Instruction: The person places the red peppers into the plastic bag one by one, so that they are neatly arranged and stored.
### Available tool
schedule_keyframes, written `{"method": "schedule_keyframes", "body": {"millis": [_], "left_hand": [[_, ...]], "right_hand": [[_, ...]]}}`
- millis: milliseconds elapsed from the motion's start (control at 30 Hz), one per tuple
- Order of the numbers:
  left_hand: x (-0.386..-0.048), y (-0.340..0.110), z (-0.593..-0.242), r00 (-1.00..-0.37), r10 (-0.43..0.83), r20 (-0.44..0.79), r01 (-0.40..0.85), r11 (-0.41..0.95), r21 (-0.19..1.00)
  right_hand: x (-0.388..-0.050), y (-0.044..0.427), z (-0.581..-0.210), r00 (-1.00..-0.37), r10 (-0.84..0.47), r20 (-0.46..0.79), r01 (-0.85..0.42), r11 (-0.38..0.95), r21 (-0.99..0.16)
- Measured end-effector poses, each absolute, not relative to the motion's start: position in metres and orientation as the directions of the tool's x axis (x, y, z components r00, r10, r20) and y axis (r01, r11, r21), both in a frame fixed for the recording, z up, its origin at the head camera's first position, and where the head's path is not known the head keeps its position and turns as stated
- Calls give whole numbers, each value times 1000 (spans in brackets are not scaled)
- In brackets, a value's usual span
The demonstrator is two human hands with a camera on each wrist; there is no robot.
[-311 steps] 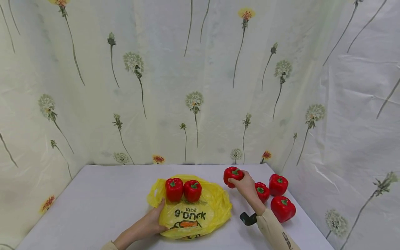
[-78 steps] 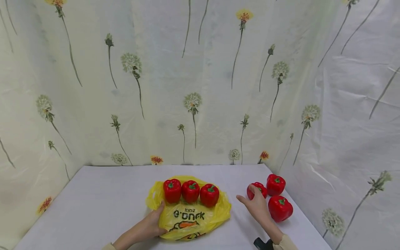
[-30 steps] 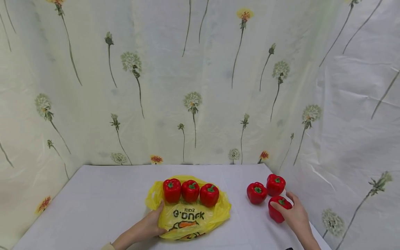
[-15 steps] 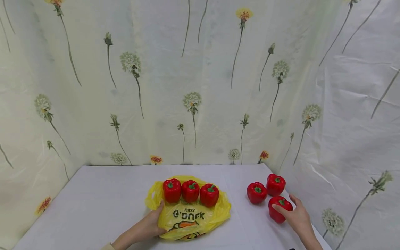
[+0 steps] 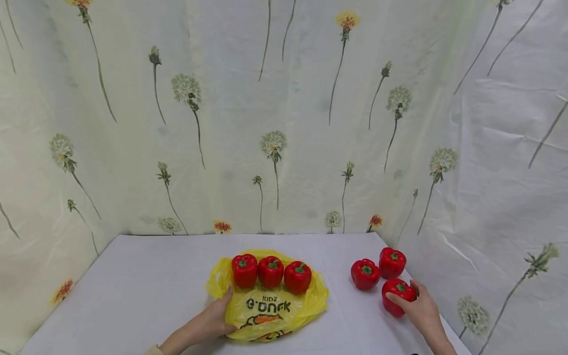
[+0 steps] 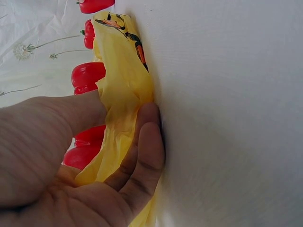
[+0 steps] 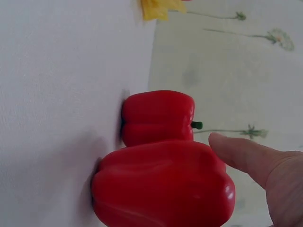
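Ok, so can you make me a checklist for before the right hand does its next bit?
1. Right hand on the near pepper: ok, thumb on one side, finger on the other.
2. Grip tight enough to lift: cannot tell, squeezing doesn't show.
3. Near pepper not touching the back pepper: cannot tell, their outlines meet.
4. Left hand holding the bag: ok, it pinches the edge.
5. Room for another pepper: probably ok, there's a gap in front of the row of three.
6. All peppers at the bag: not ok, three stand on the table.
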State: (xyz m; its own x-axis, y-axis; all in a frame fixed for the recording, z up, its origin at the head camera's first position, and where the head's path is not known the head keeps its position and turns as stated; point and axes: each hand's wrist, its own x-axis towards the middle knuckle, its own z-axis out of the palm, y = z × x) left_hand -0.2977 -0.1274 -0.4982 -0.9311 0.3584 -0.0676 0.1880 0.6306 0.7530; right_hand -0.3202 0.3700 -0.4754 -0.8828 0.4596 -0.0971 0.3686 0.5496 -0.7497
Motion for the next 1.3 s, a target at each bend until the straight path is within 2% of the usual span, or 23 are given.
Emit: {"method": "schedule_keyframes", "body": {"millis": [967,1300], "left_hand": [[-297,-130,-502,-929,368,-37,219,629,746],[-299,-129,-501,-930,363,-61,198,633,748]], "right_hand": [[-316,365,-482,-881,462,-101,369,538,-758],[-315,361,-483,-850,516,-106,406,514,-756]]}}
